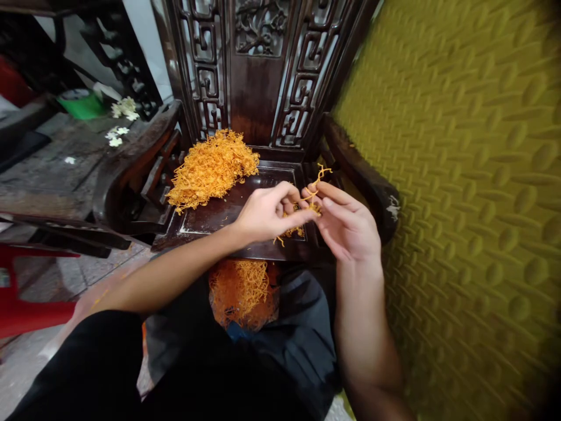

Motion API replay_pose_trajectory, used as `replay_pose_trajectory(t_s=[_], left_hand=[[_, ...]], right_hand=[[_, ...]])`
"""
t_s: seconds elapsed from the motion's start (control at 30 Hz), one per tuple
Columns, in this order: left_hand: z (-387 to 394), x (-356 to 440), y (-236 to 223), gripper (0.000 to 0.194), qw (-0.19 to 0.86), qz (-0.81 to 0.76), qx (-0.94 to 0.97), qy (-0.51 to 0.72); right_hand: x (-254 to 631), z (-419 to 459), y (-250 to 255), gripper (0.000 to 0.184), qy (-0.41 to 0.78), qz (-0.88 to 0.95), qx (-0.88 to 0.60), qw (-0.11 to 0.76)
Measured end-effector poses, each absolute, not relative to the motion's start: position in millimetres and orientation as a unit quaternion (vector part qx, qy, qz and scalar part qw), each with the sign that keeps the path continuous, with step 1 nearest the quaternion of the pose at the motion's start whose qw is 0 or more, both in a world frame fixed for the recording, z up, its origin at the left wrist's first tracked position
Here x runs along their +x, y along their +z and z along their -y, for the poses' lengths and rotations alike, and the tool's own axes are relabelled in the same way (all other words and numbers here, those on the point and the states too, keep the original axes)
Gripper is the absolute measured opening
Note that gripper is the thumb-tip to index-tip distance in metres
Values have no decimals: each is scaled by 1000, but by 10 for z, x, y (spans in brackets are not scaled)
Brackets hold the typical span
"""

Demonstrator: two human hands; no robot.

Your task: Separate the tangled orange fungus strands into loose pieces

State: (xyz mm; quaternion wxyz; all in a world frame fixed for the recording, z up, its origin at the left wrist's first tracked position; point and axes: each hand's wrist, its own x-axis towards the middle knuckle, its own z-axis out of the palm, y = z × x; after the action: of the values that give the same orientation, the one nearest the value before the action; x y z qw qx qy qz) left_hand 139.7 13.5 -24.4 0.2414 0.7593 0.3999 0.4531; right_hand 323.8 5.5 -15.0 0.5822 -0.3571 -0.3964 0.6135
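Head view. Dark carved wooden chair [258, 76] straight ahead, fretwork back upright, glossy seat panel [219, 213] serving as the work surface. To the right, close against the chair arm, a mustard-yellow quilted wall [460, 175] with a raised woven pattern. To the left, a worn grey table [56, 158] carrying a green roll [81, 104] and a scatter of small white flowers [120, 120]; below it a red plastic stool [30, 292] on a speckled floor. No readable writing, brand or label anywhere.

Counted: two heaps of orange strands. One large heap [211, 168] on the back left of the seat, touching the chair back. A second heap [240, 292] lower down, in a clear bag at the seat's front edge, above dark-clothed knees. One chair, one stool, one roll; flowers too small and blurred to count surely.

Two bare hands meeting over the right half of the seat. Left hand [267, 213] curled, thumb and forefinger pinched on a small tuft of strands [307, 202]. Right hand [348, 225] palm-up just beside it, fingers half bent, tips closed on the same tuft, one curly strand sticking up above the fingertips. A few loose strands on the seat under the left hand.
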Motion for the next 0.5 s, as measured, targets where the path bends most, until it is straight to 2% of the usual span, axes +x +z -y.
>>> replay_pose_trajectory(t_s=[0.07,0.1,0.2,0.37,0.43,0.5], left_hand=[[-27,1402,-234,49,237,-405,779,416],[-8,1400,-247,49,217,-409,792,397],[-36,1377,-298,27,127,-421,828,348],[-30,1369,-242,31,8,-327,892,311],[36,1375,-179,29,13,-269,907,324],[89,1370,-128,27,64,-233,899,366]], right_hand=[[3124,-21,-164,37,584,408,-371,595],[3071,-7,-174,37,572,413,-376,601],[2952,0,-223,33,534,416,-387,626],[2936,-128,-315,25,466,383,-430,672],[3014,-208,-321,22,424,377,-435,699],[3133,-277,-310,19,390,359,-428,732]])
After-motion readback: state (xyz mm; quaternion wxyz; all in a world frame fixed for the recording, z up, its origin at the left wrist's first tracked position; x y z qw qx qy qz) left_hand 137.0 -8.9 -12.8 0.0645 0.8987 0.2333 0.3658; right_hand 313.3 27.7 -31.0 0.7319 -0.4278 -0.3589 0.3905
